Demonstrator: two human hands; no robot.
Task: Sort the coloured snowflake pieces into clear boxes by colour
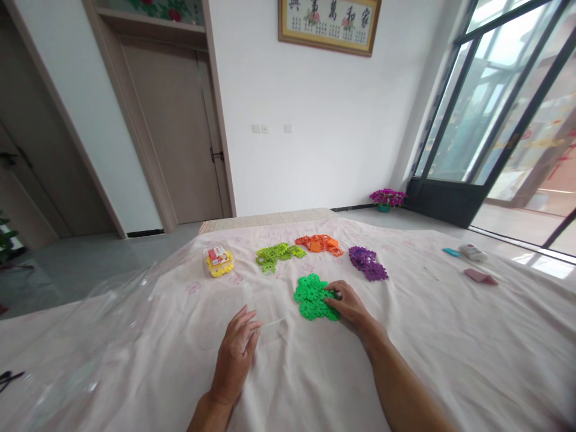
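Observation:
A pile of green snowflake-shaped plastic pieces (312,296) lies on the cloth in front of me. My right hand (348,302) is at its right edge, thumb and fingers closed on green pieces there. To the left, a clear plastic box (220,309) lies on the cloth, hard to make out against it. My left hand (240,336) has its fingers curled at the box's near right edge and seems to grip it. Behind the green pile are heaps of lime-green pieces (275,256), orange pieces (319,243) and purple pieces (368,263).
A lidded clear tub of yellow pieces (219,264) stands at the left back. Clear plastic wrapping (101,324) spreads over the left side, near dark scissors-like handles (8,379). At right lie a white packet (473,252), a blue item (451,252) and a pink folded item (480,276).

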